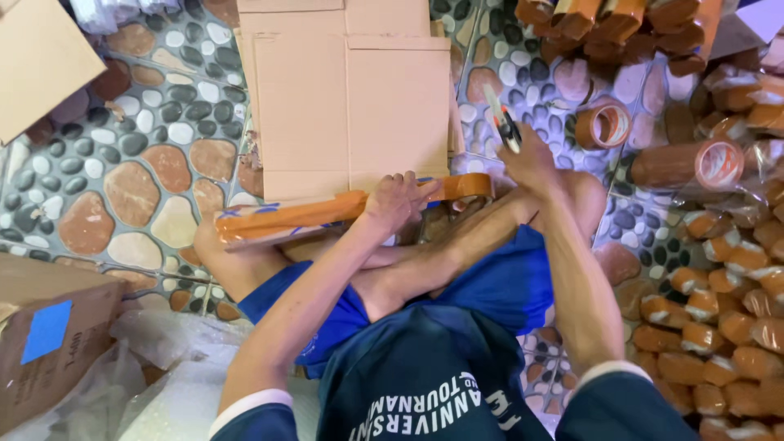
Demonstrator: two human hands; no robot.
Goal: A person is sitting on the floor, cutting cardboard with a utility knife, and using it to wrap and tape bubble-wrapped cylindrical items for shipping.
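- Brown tape runs along the top edge of the folded cardboard box (286,219) that lies across your lap; take this box as the reference for everything below.
- Your left hand (395,200) presses flat on the box's right end, fingers spread over the taped seam. It is not clenched round anything; it pins the tape down.
- The tape roll (467,186) sits at the right tip of the box, touching it, with the strip apparently not yet cut from the roll.
- Your right hand (529,157) is just right of the box and slightly above it, closed around a small cutter (504,122) whose blade end points away from you.
- Judgement: keep the left palm firm just short of the roll so the strip stays taut, and bring the blade across the tape close to the roll, away from your left fingertips.
- Judgement: smooth the tape toward the box's left end before lifting, as wrinkles there would weaken the seam.
- A stack of flat cardboard sheets (347,98) lies on the pebble-patterned floor (139,155) directly beyond the box.
- Loose tape rolls (603,125) and wrapped bundles of rolls (735,278) lie right of the box; a closed carton (49,343) stands to its lower left.
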